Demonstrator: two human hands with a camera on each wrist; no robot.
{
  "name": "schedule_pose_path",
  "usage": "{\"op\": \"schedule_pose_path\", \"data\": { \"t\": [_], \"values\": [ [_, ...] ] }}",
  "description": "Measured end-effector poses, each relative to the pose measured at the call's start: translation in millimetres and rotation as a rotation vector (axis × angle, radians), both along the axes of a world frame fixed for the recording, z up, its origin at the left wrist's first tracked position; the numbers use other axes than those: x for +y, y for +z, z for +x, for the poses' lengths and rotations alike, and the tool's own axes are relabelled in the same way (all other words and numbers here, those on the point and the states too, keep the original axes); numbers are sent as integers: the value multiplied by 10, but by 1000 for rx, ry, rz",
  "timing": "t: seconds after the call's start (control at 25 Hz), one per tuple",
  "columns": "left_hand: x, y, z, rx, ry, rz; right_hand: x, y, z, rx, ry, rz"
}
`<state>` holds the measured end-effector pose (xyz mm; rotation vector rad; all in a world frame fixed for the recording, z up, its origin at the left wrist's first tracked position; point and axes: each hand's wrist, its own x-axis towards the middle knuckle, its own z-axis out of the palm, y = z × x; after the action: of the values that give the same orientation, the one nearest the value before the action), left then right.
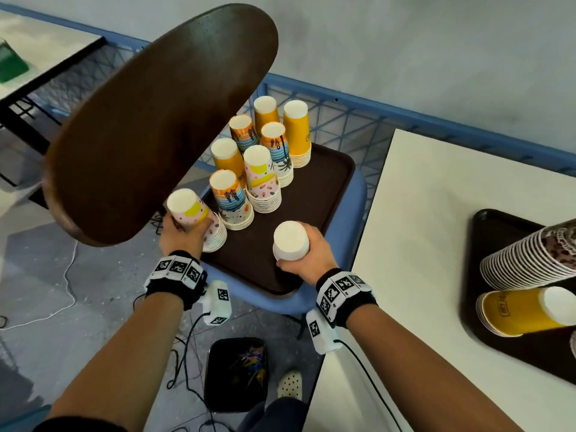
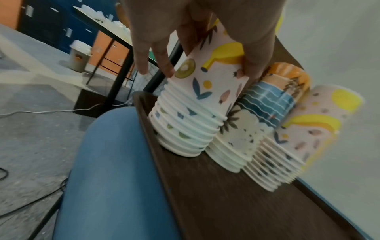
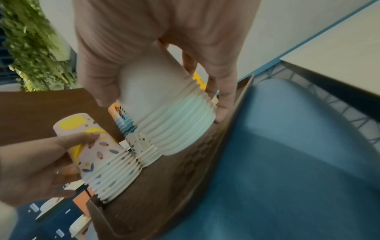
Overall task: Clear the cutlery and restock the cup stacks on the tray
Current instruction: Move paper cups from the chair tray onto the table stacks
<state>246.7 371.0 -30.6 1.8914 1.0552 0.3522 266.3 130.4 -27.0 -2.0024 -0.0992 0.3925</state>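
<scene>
Bare tray (image 1: 311, 194) floor lies open beyond the right hand (image 1: 307, 249); crowded cup stacks (image 1: 263, 179) block beyond the left hand (image 1: 180, 232), chair back (image 1: 162, 120) overhead.

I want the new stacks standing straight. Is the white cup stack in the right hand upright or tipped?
Tipped. The white cup stack leans in the right hand, one rim edge on the tray, the other lifted.
</scene>
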Motion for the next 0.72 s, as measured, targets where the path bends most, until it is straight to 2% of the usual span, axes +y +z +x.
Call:
{"op": "schedule_pose_path", "data": {
  "t": [0.08, 0.16, 0.32, 0.48, 0.72],
  "values": [
    [-241, 46, -148, -33, -60, 11, -154, 41, -73, -6, -50, 9],
    [-549, 46, -261, -74, -202, -40, -338, 63, -163, -5, -115, 11],
    [-971, -46, -214, -70, -397, -118, -555, 100, -310, 9, -244, -36],
    [-1170, -91, -146, 68, -426, -120, -696, 208, -483, 38, -329, -33],
    [-1292, 18, -120, -41, -398, -47, -1021, 319, -801, 29, -371, -17]
  ]
}}
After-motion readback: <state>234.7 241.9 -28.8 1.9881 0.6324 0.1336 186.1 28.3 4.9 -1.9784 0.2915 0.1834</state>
